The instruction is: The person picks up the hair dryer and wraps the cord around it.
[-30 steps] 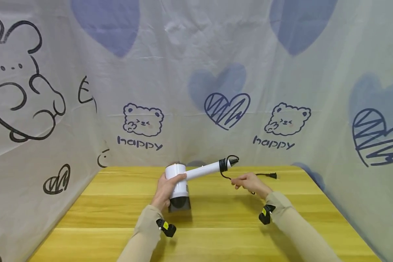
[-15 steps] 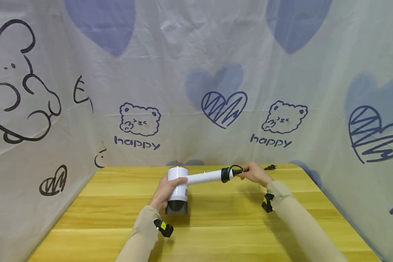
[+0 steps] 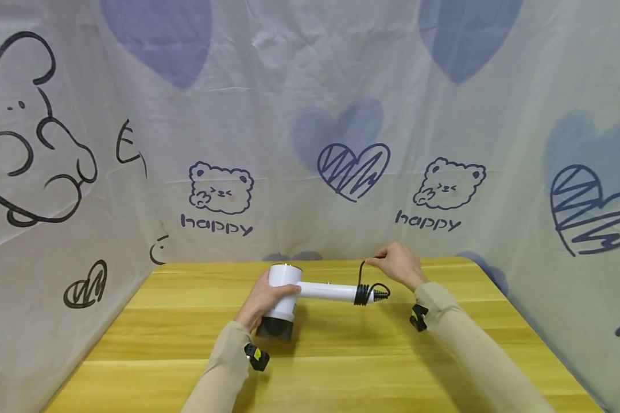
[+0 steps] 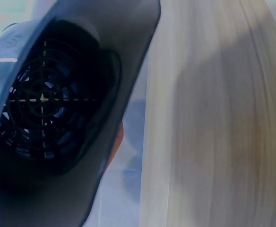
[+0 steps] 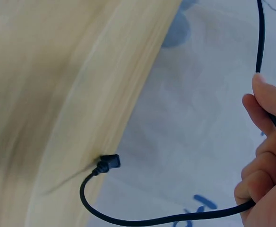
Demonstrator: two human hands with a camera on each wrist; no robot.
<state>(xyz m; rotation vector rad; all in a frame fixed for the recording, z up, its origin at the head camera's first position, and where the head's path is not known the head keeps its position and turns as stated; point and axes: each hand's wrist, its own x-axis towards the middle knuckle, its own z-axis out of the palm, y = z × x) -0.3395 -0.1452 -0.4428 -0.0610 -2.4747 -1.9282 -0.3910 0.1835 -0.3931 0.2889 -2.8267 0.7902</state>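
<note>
A white hair dryer [image 3: 328, 291] is held over the table, its handle stretching to the right and its dark nozzle [image 3: 275, 328] facing the person. My left hand [image 3: 262, 301] grips the barrel, thumb across the side near the handle. Black cord [image 3: 362, 295] is wound in several turns around the handle's end. Beyond that end, my right hand [image 3: 399, 265] pinches the cord between thumb and forefinger, and a length rises from the coil to it. In the right wrist view the other fingers curl over the cord, and its free end trails to a plug [image 5: 110, 161]. The left wrist view shows the nozzle's grille [image 4: 43, 99].
The wooden table [image 3: 341, 373] extends beneath both hands. A white cloth [image 3: 289, 86] printed with hearts and bears hangs behind it and along both sides. Dark wrist cameras sit on both sleeves [image 3: 460, 332].
My right hand has carried the cord from the near side of the handle's end round to its far side. The hair dryer's handle has swung from slanting upward to sloping slightly down.
</note>
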